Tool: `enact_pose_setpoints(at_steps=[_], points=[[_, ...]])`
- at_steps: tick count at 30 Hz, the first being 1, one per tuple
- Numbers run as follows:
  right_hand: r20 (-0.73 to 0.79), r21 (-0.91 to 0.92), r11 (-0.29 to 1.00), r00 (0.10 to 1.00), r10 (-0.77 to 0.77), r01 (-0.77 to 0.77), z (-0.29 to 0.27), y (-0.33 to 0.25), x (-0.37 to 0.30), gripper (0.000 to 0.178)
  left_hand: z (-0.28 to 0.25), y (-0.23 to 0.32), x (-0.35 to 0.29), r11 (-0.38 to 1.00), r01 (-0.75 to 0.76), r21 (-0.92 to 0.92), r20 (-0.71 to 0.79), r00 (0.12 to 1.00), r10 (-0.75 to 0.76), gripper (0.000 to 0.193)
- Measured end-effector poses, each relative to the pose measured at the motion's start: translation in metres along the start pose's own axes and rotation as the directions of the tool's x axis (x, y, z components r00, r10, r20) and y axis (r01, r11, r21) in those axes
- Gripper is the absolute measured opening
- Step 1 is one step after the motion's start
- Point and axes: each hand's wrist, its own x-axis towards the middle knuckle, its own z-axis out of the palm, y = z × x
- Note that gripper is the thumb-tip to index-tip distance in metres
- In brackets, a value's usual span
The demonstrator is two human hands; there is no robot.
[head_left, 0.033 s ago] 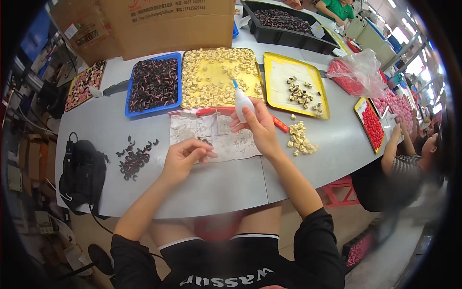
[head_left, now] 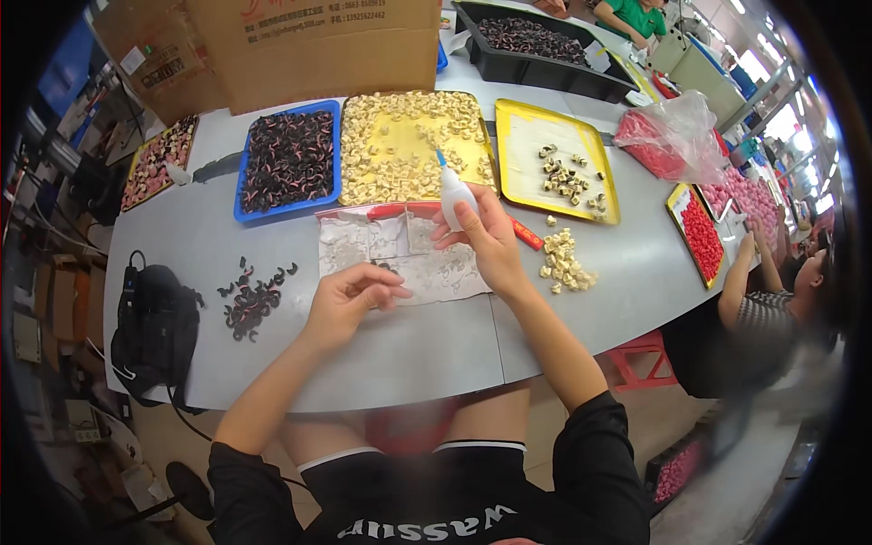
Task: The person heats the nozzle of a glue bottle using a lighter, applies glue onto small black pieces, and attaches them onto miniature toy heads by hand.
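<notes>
My right hand (head_left: 491,243) is wrapped round a white squeeze bottle (head_left: 458,194), held upright with its thin blue tip pointing up. My left hand (head_left: 343,304) has its thumb and fingers drawn together. A small dark piece shows by its fingertips, too small to make out. Below both hands lies a glue-stained white card sheet (head_left: 436,279) with a red edge. To the left, a loose pile of black curved pieces (head_left: 252,306) rests on the table; to the right is a heap of small cream-gold pieces (head_left: 565,261).
Behind the sheet stand a blue tray (head_left: 240,202) of black-and-pink pieces, a yellow tray (head_left: 396,134) of cream pieces and another yellow tray (head_left: 520,186) with assembled pieces. A cardboard box (head_left: 318,54) rises behind. A black bag (head_left: 154,327) lies left. A co-worker (head_left: 772,304) sits right.
</notes>
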Motion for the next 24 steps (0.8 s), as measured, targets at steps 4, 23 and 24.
enact_pose_setpoints(at_steps=[4, 23, 24], points=[[0.021, 0.02, 1.0, 1.0, 0.012, -0.013, -0.002, 0.004, 0.001, 0.037, 0.015, 0.015, 0.002, 0.997, 0.076, 0.018, 0.024, 0.997, -0.076, 0.019], [-0.048, 0.404, 0.915, 0.999, 0.022, -0.001, -0.014, -0.018, -0.001, 0.033, 0.038, -0.001, 0.02, 0.973, -0.149, 0.176, -0.137, 0.975, 0.174, 0.023], [-0.031, 0.417, 0.909, 0.999, 0.028, -0.013, -0.015, -0.019, -0.001, 0.033, 0.038, -0.002, 0.02, 0.974, -0.139, 0.177, -0.138, 0.977, 0.164, 0.023]])
